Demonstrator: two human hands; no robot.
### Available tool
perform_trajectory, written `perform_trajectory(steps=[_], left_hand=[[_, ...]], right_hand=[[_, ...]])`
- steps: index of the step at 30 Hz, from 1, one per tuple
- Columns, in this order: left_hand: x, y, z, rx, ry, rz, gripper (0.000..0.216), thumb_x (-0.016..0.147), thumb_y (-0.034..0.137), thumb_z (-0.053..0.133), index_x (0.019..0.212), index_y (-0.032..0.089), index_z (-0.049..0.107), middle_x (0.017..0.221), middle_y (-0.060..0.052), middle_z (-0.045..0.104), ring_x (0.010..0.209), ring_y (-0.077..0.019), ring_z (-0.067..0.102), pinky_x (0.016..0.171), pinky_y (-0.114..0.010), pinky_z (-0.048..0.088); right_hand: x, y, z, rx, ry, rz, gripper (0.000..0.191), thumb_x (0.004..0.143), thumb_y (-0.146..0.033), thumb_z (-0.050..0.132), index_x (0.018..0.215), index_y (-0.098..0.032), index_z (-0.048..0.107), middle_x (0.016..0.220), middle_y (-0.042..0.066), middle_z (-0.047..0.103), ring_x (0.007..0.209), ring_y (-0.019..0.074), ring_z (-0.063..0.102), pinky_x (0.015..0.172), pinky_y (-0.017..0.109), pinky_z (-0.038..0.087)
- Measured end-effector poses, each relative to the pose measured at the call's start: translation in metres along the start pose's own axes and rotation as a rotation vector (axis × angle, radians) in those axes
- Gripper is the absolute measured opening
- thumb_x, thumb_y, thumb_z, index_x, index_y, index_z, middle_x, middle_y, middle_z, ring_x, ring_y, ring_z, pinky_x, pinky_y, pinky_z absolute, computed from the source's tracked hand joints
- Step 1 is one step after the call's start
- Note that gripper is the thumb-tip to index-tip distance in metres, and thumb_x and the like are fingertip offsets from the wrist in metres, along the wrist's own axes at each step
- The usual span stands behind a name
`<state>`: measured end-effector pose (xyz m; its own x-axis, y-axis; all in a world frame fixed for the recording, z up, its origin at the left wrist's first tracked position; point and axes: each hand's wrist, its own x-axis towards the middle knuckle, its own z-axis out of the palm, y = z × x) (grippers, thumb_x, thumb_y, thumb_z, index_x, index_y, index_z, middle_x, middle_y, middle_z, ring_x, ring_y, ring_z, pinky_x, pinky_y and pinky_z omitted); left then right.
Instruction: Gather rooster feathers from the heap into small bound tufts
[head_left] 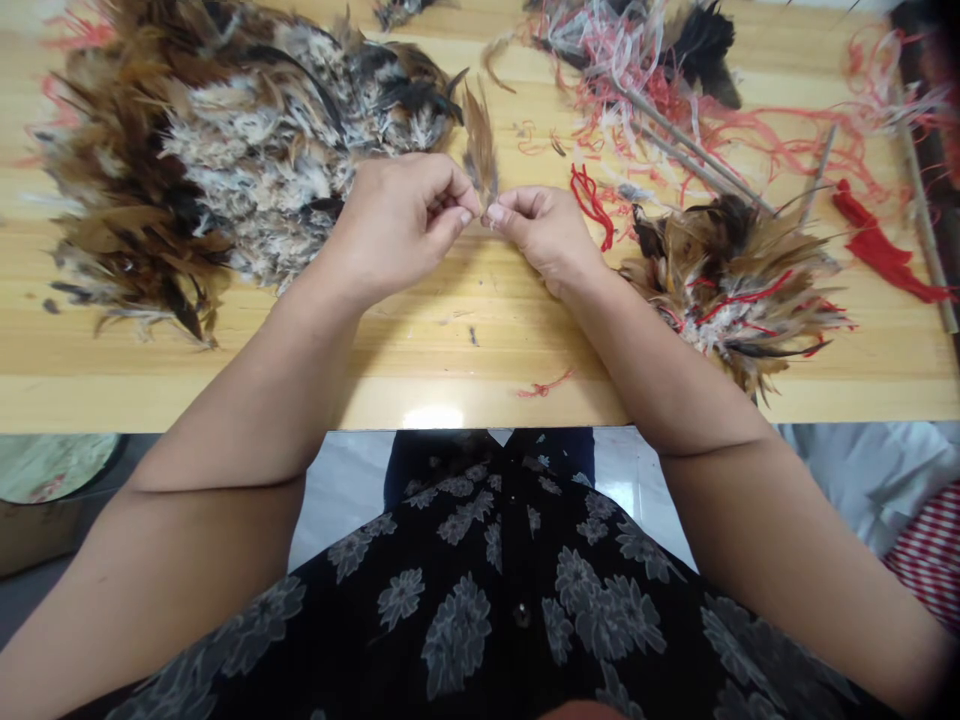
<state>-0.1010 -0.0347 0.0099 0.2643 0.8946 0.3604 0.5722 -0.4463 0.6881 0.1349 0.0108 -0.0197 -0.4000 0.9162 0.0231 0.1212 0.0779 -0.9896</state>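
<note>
Brown feathers (480, 135) stand tip-up between my hands, pinched near their base; how many there are I cannot tell. My left hand (409, 225) is closed, thumb and forefinger together at the left side of the quills. From the right, my right hand (551, 235) pinches the same base with thumb and forefinger. Beyond my left hand spreads a big pile of brown, black and fluffy grey feathers (255, 150). Close to my right forearm lies a smaller heap of brown feathers (739, 275) with red threads in it. Short red threads (592, 205) rest just past my right hand.
Tangled pink and white plastic string (622, 60) covers the back right, with thin sticks (690, 145) and black feathers (705, 50). A red thread bundle (885, 245) lies far right. The wooden table (450, 390) ends just before my body. A pink thread scrap (544, 385) sits near its edge.
</note>
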Motion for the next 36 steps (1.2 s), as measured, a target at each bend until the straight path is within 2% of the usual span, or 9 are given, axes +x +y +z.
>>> perform_trajectory(steps=[5,11,16,21,25,30,33,36], left_hand=[[-0.002,0.003,0.0,0.031,-0.006,0.03,0.037,0.109,0.07,0.091,0.105,0.035,0.081,0.101,-0.008,0.088,0.103,-0.0416,0.083,0.112,-0.063,0.071],[-0.001,0.003,0.005,0.051,0.008,0.059,0.028,0.106,0.06,0.09,0.101,0.034,0.08,0.103,-0.009,0.089,0.1,-0.0409,0.082,0.107,-0.063,0.07],[0.001,-0.006,0.011,-0.011,0.033,-0.036,0.022,0.106,0.052,0.09,0.099,0.035,0.079,0.094,-0.01,0.081,0.111,-0.0443,0.08,0.119,-0.067,0.064],[-0.001,-0.004,0.017,-0.029,0.083,0.019,0.02,0.104,0.047,0.092,0.096,0.037,0.076,0.091,-0.008,0.08,0.117,-0.045,0.081,0.122,-0.066,0.066],[-0.002,0.006,0.022,0.027,0.083,0.003,0.024,0.108,0.051,0.089,0.099,0.036,0.072,0.099,-0.01,0.082,0.12,-0.0443,0.082,0.123,-0.064,0.066],[-0.001,0.014,0.025,0.047,0.098,0.018,0.031,0.105,0.062,0.088,0.102,0.036,0.07,0.107,-0.01,0.085,0.109,-0.0423,0.081,0.11,-0.063,0.068],[-0.002,0.012,0.026,0.014,0.096,0.001,0.036,0.11,0.071,0.086,0.108,0.037,0.074,0.111,-0.011,0.083,0.12,-0.0445,0.082,0.113,-0.064,0.065],[-0.001,-0.006,0.024,0.011,0.228,0.107,0.047,0.11,0.081,0.088,0.116,0.036,0.077,0.125,-0.013,0.08,0.127,-0.0448,0.078,0.107,-0.062,0.065]], right_hand=[[0.0,0.0,0.0,-0.017,0.006,-0.04,0.058,0.108,-0.064,0.1,0.082,-0.023,0.067,0.081,-0.002,0.058,0.087,0.0145,0.056,0.089,0.034,0.058],[-0.002,-0.001,0.001,-0.053,0.003,-0.036,0.056,0.11,-0.061,0.099,0.083,-0.022,0.069,0.081,-0.003,0.058,0.087,0.0146,0.058,0.091,0.035,0.06],[-0.001,-0.002,0.002,-0.029,-0.004,-0.028,0.057,0.107,-0.064,0.102,0.083,-0.022,0.071,0.08,-0.003,0.062,0.088,0.0154,0.061,0.091,0.035,0.061],[-0.002,-0.002,0.004,-0.036,-0.022,-0.044,0.064,0.106,-0.073,0.101,0.082,-0.023,0.07,0.079,-0.003,0.062,0.084,0.0138,0.058,0.086,0.034,0.059],[-0.002,-0.004,0.005,-0.056,-0.036,-0.048,0.063,0.111,-0.071,0.097,0.081,-0.023,0.069,0.078,-0.004,0.061,0.082,0.0124,0.055,0.086,0.033,0.058],[0.0,-0.007,0.005,-0.048,-0.076,0.028,0.058,0.112,-0.057,0.101,0.08,-0.024,0.065,0.079,-0.003,0.061,0.083,0.0133,0.052,0.088,0.034,0.058],[-0.001,-0.005,0.003,-0.084,-0.081,-0.017,0.05,0.114,-0.045,0.098,0.082,-0.023,0.068,0.08,-0.003,0.06,0.087,0.0155,0.057,0.094,0.036,0.061],[-0.002,0.0,0.002,-0.124,-0.078,-0.039,0.041,0.117,-0.036,0.09,0.085,-0.023,0.069,0.08,-0.002,0.058,0.092,0.0176,0.061,0.1,0.037,0.063]])
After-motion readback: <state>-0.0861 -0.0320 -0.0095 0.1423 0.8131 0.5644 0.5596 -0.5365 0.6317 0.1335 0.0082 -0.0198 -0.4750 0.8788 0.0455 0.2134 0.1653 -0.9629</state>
